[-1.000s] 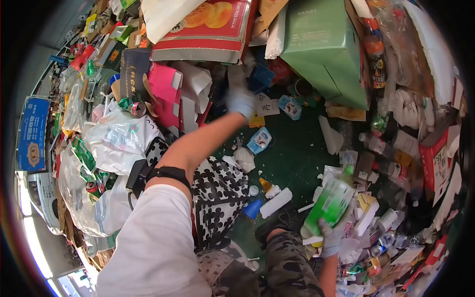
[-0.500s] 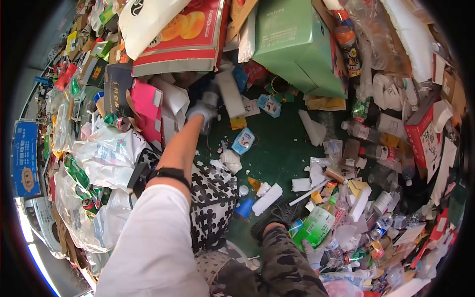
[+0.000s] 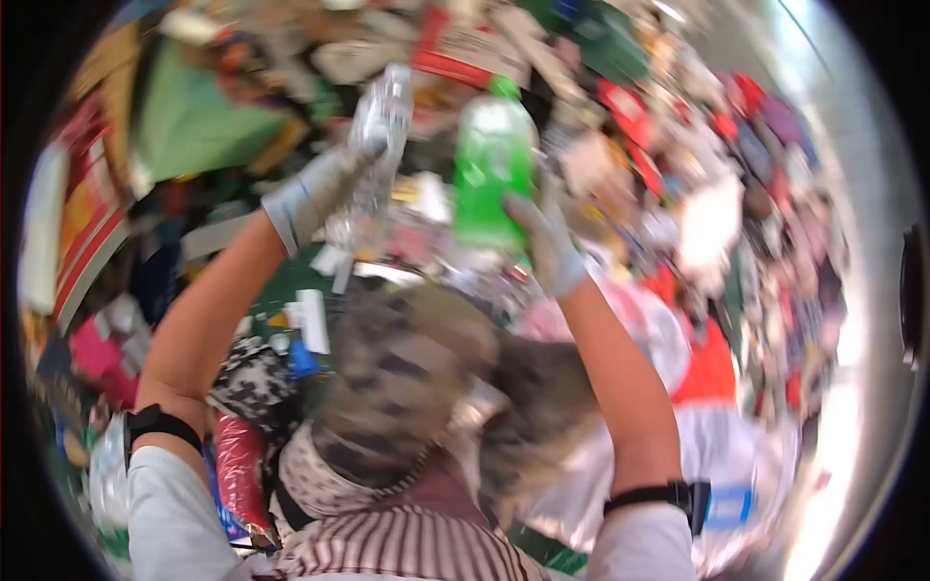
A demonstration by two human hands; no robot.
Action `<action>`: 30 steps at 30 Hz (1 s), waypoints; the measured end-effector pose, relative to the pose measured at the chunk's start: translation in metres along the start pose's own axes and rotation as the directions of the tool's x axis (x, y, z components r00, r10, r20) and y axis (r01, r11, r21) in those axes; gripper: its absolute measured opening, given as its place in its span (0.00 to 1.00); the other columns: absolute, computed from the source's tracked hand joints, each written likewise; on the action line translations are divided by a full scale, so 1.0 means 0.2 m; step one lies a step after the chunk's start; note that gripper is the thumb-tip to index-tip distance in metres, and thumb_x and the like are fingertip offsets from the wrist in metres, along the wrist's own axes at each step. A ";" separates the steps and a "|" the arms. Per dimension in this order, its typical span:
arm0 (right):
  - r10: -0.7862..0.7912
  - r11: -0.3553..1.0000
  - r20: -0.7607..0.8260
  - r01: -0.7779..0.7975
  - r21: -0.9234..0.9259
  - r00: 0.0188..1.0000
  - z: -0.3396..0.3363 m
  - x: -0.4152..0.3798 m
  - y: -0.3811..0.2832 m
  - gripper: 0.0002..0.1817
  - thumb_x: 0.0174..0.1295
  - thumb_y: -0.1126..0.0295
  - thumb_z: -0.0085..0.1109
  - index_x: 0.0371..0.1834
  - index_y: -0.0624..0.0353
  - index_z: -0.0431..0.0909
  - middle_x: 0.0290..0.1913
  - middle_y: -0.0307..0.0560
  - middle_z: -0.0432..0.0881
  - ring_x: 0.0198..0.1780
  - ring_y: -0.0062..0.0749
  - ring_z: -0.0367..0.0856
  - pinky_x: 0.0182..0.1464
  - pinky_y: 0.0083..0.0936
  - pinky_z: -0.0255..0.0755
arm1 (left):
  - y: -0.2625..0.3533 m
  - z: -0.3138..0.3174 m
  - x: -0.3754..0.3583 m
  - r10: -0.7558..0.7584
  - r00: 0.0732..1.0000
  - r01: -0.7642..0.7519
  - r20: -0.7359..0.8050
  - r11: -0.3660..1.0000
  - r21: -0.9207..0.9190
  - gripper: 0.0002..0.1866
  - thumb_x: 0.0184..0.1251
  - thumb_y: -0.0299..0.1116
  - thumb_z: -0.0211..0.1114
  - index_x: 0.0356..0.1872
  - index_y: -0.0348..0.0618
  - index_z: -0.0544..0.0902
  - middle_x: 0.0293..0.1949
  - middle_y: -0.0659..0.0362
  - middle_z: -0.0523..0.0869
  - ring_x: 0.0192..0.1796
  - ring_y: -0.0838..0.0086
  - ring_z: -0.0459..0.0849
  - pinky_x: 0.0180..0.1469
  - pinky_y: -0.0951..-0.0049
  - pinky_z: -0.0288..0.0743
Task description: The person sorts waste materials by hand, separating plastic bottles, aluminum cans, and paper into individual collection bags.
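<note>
In the middle of the head view my gloved left hand (image 3: 325, 186) is wrapped round a clear plastic bottle (image 3: 388, 108), which is tilted with its upper end away from me. My gloved right hand (image 3: 548, 237) grips a green bottle (image 3: 492, 179) with a green cap by its lower right side. This bottle is nearly upright in the view and its label is smeared by motion. The two bottles are apart, side by side above my camouflage-clad knees. Both gloves are light grey.
Mixed waste surrounds me. A green box (image 3: 199, 121) lies at the upper left, beside a red carton (image 3: 92, 218). White plastic bags (image 3: 731, 450) lie at the lower right. A black-and-white patterned bag (image 3: 257, 382) is left of my legs. Much is blurred.
My view has swung to the right. My left hand has come back from the far pile and now holds the clear bottle near the middle. My right hand has lifted the green bottle from the lower-right heap.
</note>
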State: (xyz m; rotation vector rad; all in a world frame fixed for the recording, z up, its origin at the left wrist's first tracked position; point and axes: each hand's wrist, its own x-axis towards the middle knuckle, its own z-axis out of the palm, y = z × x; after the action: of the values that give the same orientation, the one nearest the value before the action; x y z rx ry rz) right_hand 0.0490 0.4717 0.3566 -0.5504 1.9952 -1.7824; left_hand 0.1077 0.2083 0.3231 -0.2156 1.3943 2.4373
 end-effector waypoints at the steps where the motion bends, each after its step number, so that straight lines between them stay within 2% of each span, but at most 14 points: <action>1: -0.030 0.999 -0.097 0.034 0.039 0.995 -0.03 -0.08 -0.11 0.42 0.54 0.59 0.59 0.68 0.61 0.47 0.60 0.49 0.63 0.60 0.33 0.63 0.60 0.27 0.61 | 0.05 0.16 0.09 0.012 0.986 -0.022 0.165 0.998 0.057 0.23 0.62 0.52 0.57 0.46 0.42 0.74 0.36 0.63 0.80 0.36 0.77 0.79 0.37 0.76 0.75; 4: -0.204 0.954 -0.282 0.255 0.157 0.937 -0.30 -0.33 -0.20 0.37 0.57 0.58 0.56 0.65 0.61 0.52 0.57 0.48 0.67 0.54 0.33 0.71 0.54 0.27 0.69 | 0.12 0.80 0.22 -0.025 0.902 0.109 0.432 0.979 -0.172 0.23 0.64 0.47 0.55 0.50 0.39 0.73 0.45 0.56 0.81 0.45 0.71 0.82 0.45 0.68 0.79; 6: -0.204 0.942 -0.385 0.288 0.174 0.900 -0.51 -0.63 -0.23 0.33 0.60 0.58 0.53 0.64 0.62 0.54 0.55 0.48 0.70 0.52 0.34 0.74 0.51 0.27 0.72 | 0.06 1.13 0.24 -0.094 0.893 0.071 0.441 0.995 0.067 0.24 0.64 0.48 0.54 0.53 0.40 0.72 0.47 0.55 0.80 0.47 0.70 0.80 0.48 0.67 0.76; 7: -0.208 0.961 -0.516 0.272 0.050 0.831 -0.56 -0.80 -0.24 0.32 0.60 0.59 0.52 0.64 0.63 0.55 0.55 0.48 0.70 0.52 0.34 0.74 0.50 0.27 0.73 | -0.09 1.26 0.29 0.056 0.928 -0.171 0.368 0.942 0.287 0.27 0.63 0.52 0.53 0.56 0.43 0.72 0.48 0.54 0.78 0.48 0.68 0.77 0.51 0.65 0.71; 9: -0.190 0.982 -0.647 0.135 -0.135 0.738 -0.64 -1.11 -0.22 0.31 0.62 0.59 0.48 0.64 0.66 0.54 0.56 0.49 0.68 0.53 0.32 0.72 0.53 0.26 0.71 | -0.29 1.50 0.32 -0.113 0.831 -0.298 0.544 0.736 0.608 0.30 0.61 0.57 0.50 0.56 0.45 0.73 0.47 0.53 0.79 0.45 0.67 0.77 0.50 0.67 0.69; 10: -0.220 0.970 -0.667 0.084 -0.230 0.711 -0.76 -1.26 -0.09 0.32 0.62 0.58 0.47 0.64 0.66 0.54 0.57 0.48 0.66 0.56 0.31 0.68 0.56 0.26 0.66 | -0.42 1.65 0.30 -0.206 0.856 -0.169 0.474 0.756 0.633 0.30 0.61 0.58 0.49 0.53 0.44 0.76 0.42 0.55 0.81 0.44 0.69 0.78 0.49 0.68 0.70; 13: 0.015 0.996 -0.862 -0.083 -0.032 0.506 -0.88 -1.58 0.21 0.36 0.58 0.56 0.53 0.66 0.62 0.53 0.59 0.46 0.64 0.58 0.30 0.63 0.59 0.26 0.59 | -1.11 1.94 0.46 -0.175 0.859 -0.300 0.481 0.589 0.750 0.34 0.61 0.63 0.42 0.51 0.43 0.76 0.41 0.45 0.81 0.45 0.57 0.80 0.54 0.68 0.68; 15: 0.098 0.938 -0.953 -0.348 -0.008 0.287 -1.00 -1.79 0.54 0.40 0.55 0.55 0.57 0.68 0.58 0.51 0.63 0.50 0.60 0.63 0.35 0.60 0.63 0.30 0.56 | -1.05 2.04 0.26 -0.133 0.853 -0.352 0.505 0.569 0.744 0.35 0.59 0.64 0.44 0.57 0.45 0.71 0.52 0.45 0.75 0.54 0.57 0.74 0.59 0.62 0.63; 17: 0.044 0.861 -0.977 -0.504 -0.069 0.209 -1.03 -1.87 0.71 0.42 0.54 0.55 0.59 0.70 0.55 0.49 0.66 0.53 0.57 0.65 0.38 0.58 0.65 0.33 0.54 | -1.44 2.11 0.44 0.173 0.983 0.029 -0.065 0.202 0.979 0.35 0.58 0.59 0.50 0.61 0.47 0.66 0.61 0.47 0.66 0.63 0.56 0.64 0.62 0.55 0.56; 19: -0.174 0.506 -0.975 -0.837 -0.208 0.137 -0.90 -1.77 0.65 0.43 0.54 0.45 0.56 0.70 0.52 0.50 0.68 0.59 0.52 0.69 0.48 0.51 0.68 0.38 0.45 | -1.40 1.99 0.55 0.239 0.970 0.018 -0.055 0.156 0.988 0.36 0.56 0.55 0.54 0.64 0.47 0.60 0.64 0.46 0.61 0.66 0.55 0.59 0.64 0.54 0.52; 23: -0.315 0.463 -0.932 -0.828 -0.315 0.179 -0.76 -1.52 0.55 0.45 0.51 0.42 0.56 0.70 0.47 0.51 0.70 0.60 0.49 0.69 0.55 0.49 0.68 0.44 0.44 | -1.30 1.82 0.70 0.269 0.930 0.205 -0.249 0.181 0.962 0.41 0.54 0.49 0.60 0.67 0.50 0.54 0.67 0.47 0.55 0.67 0.53 0.58 0.66 0.51 0.50; 25: 0.002 -0.035 -0.927 -0.927 -0.374 0.374 -0.73 -1.37 0.51 0.43 0.50 0.37 0.52 0.70 0.39 0.52 0.71 0.56 0.44 0.71 0.56 0.42 0.67 0.50 0.43 | -1.39 1.76 0.79 0.358 0.880 0.251 -0.314 0.211 0.945 0.36 0.51 0.49 0.63 0.62 0.47 0.66 0.62 0.50 0.67 0.63 0.59 0.66 0.63 0.56 0.57; 29: 0.111 -0.359 -0.864 -0.791 -0.495 0.490 -0.89 -1.30 0.64 0.42 0.49 0.32 0.46 0.69 0.34 0.54 0.73 0.45 0.43 0.72 0.53 0.38 0.65 0.62 0.35 | -1.57 1.67 0.91 -0.011 0.953 0.295 -0.302 0.255 0.921 0.16 0.55 0.43 0.58 0.40 0.44 0.83 0.37 0.52 0.85 0.43 0.63 0.83 0.47 0.66 0.73; 30: 0.053 -0.417 -0.849 -0.761 -0.497 0.525 -0.97 -1.31 0.74 0.44 0.47 0.32 0.48 0.68 0.38 0.56 0.73 0.43 0.43 0.72 0.51 0.37 0.64 0.65 0.33 | -1.48 1.72 0.88 0.086 0.968 0.176 -0.237 0.442 0.879 0.15 0.56 0.42 0.56 0.38 0.45 0.83 0.38 0.51 0.84 0.42 0.60 0.83 0.46 0.65 0.74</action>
State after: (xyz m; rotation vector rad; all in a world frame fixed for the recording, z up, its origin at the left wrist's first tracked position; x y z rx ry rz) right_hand 0.1591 0.7912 0.2402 0.6514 2.8703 0.7627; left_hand 0.0566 0.6782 0.2094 -0.2806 2.5417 1.2901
